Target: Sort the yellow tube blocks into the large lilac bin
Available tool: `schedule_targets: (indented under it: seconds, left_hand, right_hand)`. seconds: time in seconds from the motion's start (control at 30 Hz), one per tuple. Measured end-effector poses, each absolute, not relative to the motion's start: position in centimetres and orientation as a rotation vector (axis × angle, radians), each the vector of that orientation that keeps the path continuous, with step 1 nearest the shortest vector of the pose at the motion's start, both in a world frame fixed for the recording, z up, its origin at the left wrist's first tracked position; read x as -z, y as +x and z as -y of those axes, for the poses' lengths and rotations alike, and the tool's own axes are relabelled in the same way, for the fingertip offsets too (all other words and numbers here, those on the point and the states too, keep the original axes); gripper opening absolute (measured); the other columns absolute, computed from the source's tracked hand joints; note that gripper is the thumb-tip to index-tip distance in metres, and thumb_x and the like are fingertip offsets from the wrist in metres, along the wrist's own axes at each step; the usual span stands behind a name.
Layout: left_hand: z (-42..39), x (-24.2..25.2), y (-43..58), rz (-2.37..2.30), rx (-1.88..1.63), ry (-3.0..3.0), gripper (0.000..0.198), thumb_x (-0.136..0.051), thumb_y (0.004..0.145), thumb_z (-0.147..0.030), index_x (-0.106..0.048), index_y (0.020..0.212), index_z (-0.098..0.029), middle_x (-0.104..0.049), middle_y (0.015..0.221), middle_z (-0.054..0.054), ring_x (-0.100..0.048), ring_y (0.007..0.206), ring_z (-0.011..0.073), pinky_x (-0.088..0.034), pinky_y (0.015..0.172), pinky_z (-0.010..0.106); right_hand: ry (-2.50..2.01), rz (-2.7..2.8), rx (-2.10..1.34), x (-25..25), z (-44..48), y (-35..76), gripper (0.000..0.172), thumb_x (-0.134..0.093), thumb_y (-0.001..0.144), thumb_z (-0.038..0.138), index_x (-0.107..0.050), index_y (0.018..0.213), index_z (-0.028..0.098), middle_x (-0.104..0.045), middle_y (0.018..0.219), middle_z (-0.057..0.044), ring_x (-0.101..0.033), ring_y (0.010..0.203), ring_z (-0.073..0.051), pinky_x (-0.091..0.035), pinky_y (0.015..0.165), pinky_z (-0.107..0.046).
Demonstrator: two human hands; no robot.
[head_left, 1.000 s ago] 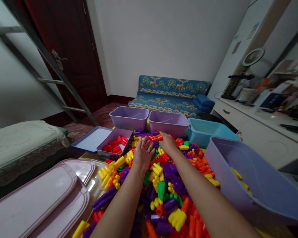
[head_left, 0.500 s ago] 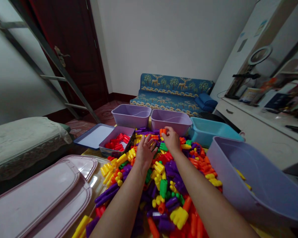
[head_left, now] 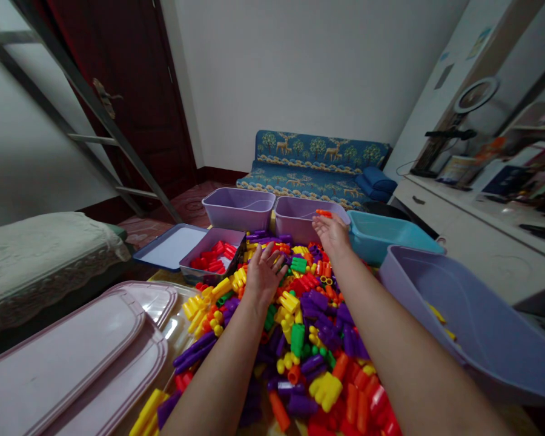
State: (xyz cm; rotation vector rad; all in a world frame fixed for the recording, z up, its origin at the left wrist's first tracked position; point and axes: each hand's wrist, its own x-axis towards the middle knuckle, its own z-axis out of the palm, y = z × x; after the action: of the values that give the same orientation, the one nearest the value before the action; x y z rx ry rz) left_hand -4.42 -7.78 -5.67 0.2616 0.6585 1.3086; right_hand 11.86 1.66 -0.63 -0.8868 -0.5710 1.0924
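My left hand (head_left: 264, 275) hovers over the middle of a pile of plastic building blocks (head_left: 318, 315) in red, orange, yellow, green and purple. Its fingers are spread and nothing is in them. Farther forward, my right hand (head_left: 333, 235) reaches to the front wall of the middle purple bin (head_left: 295, 227), fingers stretched out. A small orange block (head_left: 324, 213) shows just beyond those fingertips, against the bin's opening. Whether it still touches them is hard to tell.
Another purple bin (head_left: 238, 212) stands at the back left, a turquoise bin (head_left: 390, 239) at the back right. A large purple bin (head_left: 436, 290) with a few yellow pieces is at right. A box (head_left: 209, 278) holds red blocks. Pale lids (head_left: 72, 339) lie at left.
My right hand has moved right and forward from the pile to the middle purple bin, and its fingers have opened from around the orange block. The left hand has barely moved.
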Motion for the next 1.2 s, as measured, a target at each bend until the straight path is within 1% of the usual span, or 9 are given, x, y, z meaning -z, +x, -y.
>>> schedule_targets:
  seconds: [0.17,0.27,0.47,0.6,0.67,0.77,0.83,1.03,1.2]
  left_hand:
    - [7.7,5.8,-4.5,-0.649,-1.306,0.258,0.046,-0.044,0.088,-0.051,-0.058,0.122,-0.025,-0.055,0.126,0.01,-0.052,0.122,0.0239,-0.043,0.098,0.038]
    - [7.8,5.7,-4.5,-0.645,-1.305,0.251,0.046,-0.043,0.088,-0.051,-0.058,0.122,-0.024,-0.054,0.129,0.01,-0.05,0.124,0.024,-0.042,0.1,0.038]
    - [7.8,5.7,-4.5,-0.644,-1.307,0.248,0.046,-0.043,0.088,-0.051,-0.058,0.122,-0.024,-0.055,0.126,0.01,-0.051,0.123,0.0239,-0.043,0.098,0.037]
    - [7.8,5.7,-4.5,-0.655,-1.304,0.264,0.045,-0.043,0.088,-0.052,-0.058,0.12,-0.025,-0.056,0.125,0.01,-0.052,0.121,0.0237,-0.044,0.095,0.036]
    - [7.9,5.6,-4.4,-0.658,-1.305,0.271,0.044,-0.043,0.088,-0.052,-0.058,0.119,-0.025,-0.057,0.124,0.01,-0.052,0.122,0.0237,-0.044,0.095,0.036]
    - [8.0,5.7,-4.4,-0.662,-1.306,0.275,0.044,-0.043,0.088,-0.051,-0.058,0.119,-0.024,-0.056,0.125,0.01,-0.05,0.124,0.0239,-0.043,0.096,0.036]
    - [8.0,5.7,-4.4,-0.662,-1.309,0.28,0.044,-0.043,0.088,-0.051,-0.058,0.12,-0.024,-0.056,0.125,0.011,-0.05,0.124,0.0243,-0.042,0.097,0.037]
    - [8.1,5.8,-4.4,-0.673,-1.304,0.342,0.041,-0.044,0.089,-0.047,-0.058,0.121,-0.024,-0.059,0.125,0.01,-0.05,0.125,0.0242,-0.041,0.099,0.038]
    - [8.4,5.6,-3.9,-0.716,-1.279,0.48,0.034,-0.051,0.088,-0.04,-0.063,0.114,-0.023,-0.062,0.124,0.01,-0.053,0.122,0.0254,-0.043,0.098,0.037]
  right_hand:
    - [-0.909,0.571,-1.136,1.2,-1.2,12.2,0.069,-0.053,0.07,0.006,-0.03,0.133,0.025,-0.063,0.111,-0.005,-0.066,0.1,-0.013,-0.054,0.082,-0.028]
    - [-0.943,0.607,-1.117,1.2,-0.4,12.3,0.066,-0.055,0.071,0.01,-0.033,0.132,0.024,-0.058,0.125,-0.008,-0.063,0.107,-0.014,-0.054,0.081,-0.028]
    - [-1.071,0.919,-1.049,1.9,3.9,11.5,0.031,-0.064,0.07,0.022,-0.06,0.1,0.018,-0.07,0.099,-0.005,-0.068,0.08,-0.014,-0.051,0.059,-0.021]
    - [-1.2,1.388,-0.976,3.5,8.4,11.7,0.023,-0.065,0.07,0.03,-0.068,0.088,0.016,-0.073,0.085,-0.006,-0.068,0.076,-0.019,-0.054,0.073,-0.033]
    - [-1.344,1.656,-0.849,4.0,10.6,12.4,0.024,-0.066,0.069,0.028,-0.07,0.091,0.019,-0.074,0.091,-0.006,-0.068,0.085,-0.022,-0.052,0.083,-0.039]
    - [-1.521,2.028,-0.638,4.3,13.4,13.8,0.047,-0.073,0.06,0.021,-0.069,0.107,0.025,-0.07,0.111,-0.005,-0.063,0.104,-0.027,-0.045,0.096,-0.044]
    - [-1.557,2.19,-0.559,4.3,14.4,14.3,0.054,-0.073,0.059,0.019,-0.068,0.112,0.028,-0.068,0.115,-0.004,-0.06,0.108,-0.027,-0.043,0.097,-0.042]
    - [-1.685,2.181,-0.355,5.5,13.9,13.1,0.051,-0.067,0.066,0.017,-0.065,0.117,0.023,-0.065,0.118,-0.008,-0.057,0.111,-0.026,-0.042,0.098,-0.038]
    - [-1.697,1.874,-0.419,6.2,12.7,12.5,0.046,-0.065,0.072,0.024,-0.064,0.118,0.019,-0.066,0.116,-0.01,-0.061,0.107,-0.025,-0.045,0.096,-0.038]
